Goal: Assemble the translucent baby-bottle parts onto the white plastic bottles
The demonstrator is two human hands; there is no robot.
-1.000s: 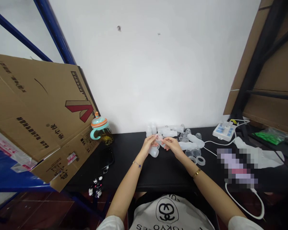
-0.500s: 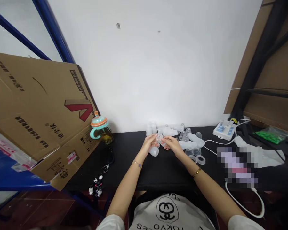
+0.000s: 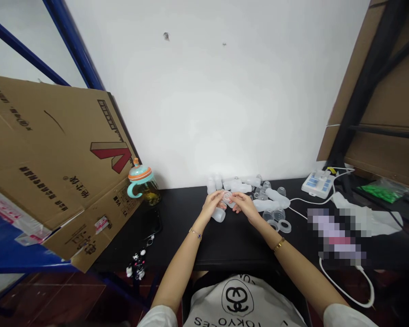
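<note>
Both hands mid-frame, just below the wall's lower edge, over the black table [image 3: 221, 250]. Left hand [image 3: 212, 204] and right hand [image 3: 244, 205] grasp one clear round piece [image 3: 226, 196] between the fingertips, one from each side. Two-sided pinch probably keeps something that small steady and leaves its middle in view; flat side looks turned toward the wearer. Piece is tiny and see-through here, so can't tell whether it's one part or two fitted together. Remaining fingers curl loosely underneath.

A frosted bottle [image 3: 218, 215] lies on its side just below the left hand, partly covered by it; contact unclear. Behind the hands, against the wall, a pile of frosted bottles [image 3: 241, 187], mostly lying down. Right of the right hand: clear domed caps [image 3: 266, 186], more bottles, and at the near edge of the group two flat rings [image 3: 285, 226]. Loose parts bunched around the hands, presumably for short reach.

Left of centre: teal-lidded jug [image 3: 142, 184] and dark phone [image 3: 152, 222] with a charm strap [image 3: 137, 267] hanging over the table edge, well apart from the parts. Large cardboard box [image 3: 54, 159] fills the left side. Power strip [image 3: 317, 184] at centre right, its white cable running toward the bottles; bag of green pieces [image 3: 381, 190] farther right.
</note>
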